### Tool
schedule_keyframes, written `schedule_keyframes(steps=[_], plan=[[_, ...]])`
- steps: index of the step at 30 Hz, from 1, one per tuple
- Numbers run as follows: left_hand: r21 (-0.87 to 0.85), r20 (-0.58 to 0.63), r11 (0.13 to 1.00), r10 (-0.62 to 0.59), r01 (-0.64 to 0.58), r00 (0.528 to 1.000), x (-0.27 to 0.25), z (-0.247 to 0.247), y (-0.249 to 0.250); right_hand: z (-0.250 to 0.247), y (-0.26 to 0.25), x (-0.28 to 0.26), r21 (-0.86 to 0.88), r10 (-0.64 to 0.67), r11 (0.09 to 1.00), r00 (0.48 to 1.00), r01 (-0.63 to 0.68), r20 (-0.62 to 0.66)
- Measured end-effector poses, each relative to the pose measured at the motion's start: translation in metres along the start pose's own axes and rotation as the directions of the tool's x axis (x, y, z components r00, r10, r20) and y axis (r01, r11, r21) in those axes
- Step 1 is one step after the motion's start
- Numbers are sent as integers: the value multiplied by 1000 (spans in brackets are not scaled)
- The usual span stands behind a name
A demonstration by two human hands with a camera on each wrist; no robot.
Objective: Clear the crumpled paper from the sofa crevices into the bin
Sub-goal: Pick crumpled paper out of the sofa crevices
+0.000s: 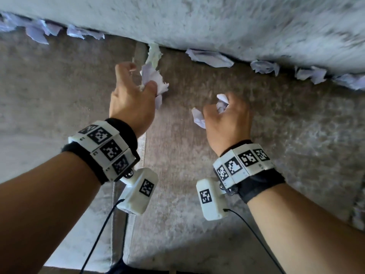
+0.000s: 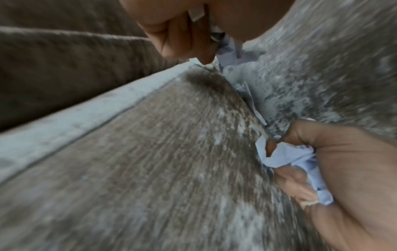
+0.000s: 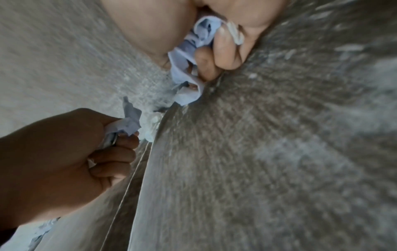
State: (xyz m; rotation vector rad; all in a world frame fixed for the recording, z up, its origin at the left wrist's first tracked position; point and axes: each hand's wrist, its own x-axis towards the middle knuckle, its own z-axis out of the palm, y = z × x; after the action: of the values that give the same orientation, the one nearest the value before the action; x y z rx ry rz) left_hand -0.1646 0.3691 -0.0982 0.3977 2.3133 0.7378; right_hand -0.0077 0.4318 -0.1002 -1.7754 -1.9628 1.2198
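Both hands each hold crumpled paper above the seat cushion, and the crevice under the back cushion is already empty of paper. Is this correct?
Not quite: the crevice is not empty. The head view shows paper scraps wedged along it. The left hand and right hand do each hold crumpled paper.

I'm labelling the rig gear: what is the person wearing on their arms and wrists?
Both forearms are bare, no sleeves. Each wrist carries a black fabric band under a white segmented bracelet of square black-and-white markers, plus a white camera block with its own marker and a thin black cable.

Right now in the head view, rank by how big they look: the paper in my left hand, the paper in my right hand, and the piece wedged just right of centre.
1. Wedged piece
2. Left-hand paper
3. Right-hand paper, partly hidden by fingers, so unsure.
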Motion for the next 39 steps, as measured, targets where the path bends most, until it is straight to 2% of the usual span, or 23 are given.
schedule_keyframes(steps=[3,6,10,14,18,24,28,30,33,36,39], plan=[[27,-2,1000,-9,9,1000,10,13,9,-8,10,5,93,24,996,997,-18,-68],[70,-14,995,-68,69,998,22,23,16,-15,18,8,123,1,992,984,21,-178],[134,-51,984,-115,121,992,35,28,23,-22,28,12,253,116,963,989,-89,-91],[150,-37,979,-130,135,991,34,30,27,-23,35,17,194,81,979,988,-55,-129],[153,-35,979,-133,136,991,31,28,28,-21,34,20,206,82,977,992,-62,-90],[154,59,981,-125,115,990,11,20,24,-16,28,28,120,55,991,999,-54,-2],[142,118,988,-78,61,990,-3,14,6,-12,4,37,-61,-50,997,997,54,59],[121,125,990,-84,68,989,-7,9,-4,-5,-8,44,-118,-46,992,995,56,85],[103,147,991,-102,87,984,-13,1,-15,6,-19,54,-315,13,948,989,34,144],[62,210,994,-102,91,972,-18,-6,-22,11,-23,58,-395,-5,917,991,58,135],[59,211,993,-109,99,971,-22,-8,-28,14,-26,62,-426,0,903,995,44,103]])
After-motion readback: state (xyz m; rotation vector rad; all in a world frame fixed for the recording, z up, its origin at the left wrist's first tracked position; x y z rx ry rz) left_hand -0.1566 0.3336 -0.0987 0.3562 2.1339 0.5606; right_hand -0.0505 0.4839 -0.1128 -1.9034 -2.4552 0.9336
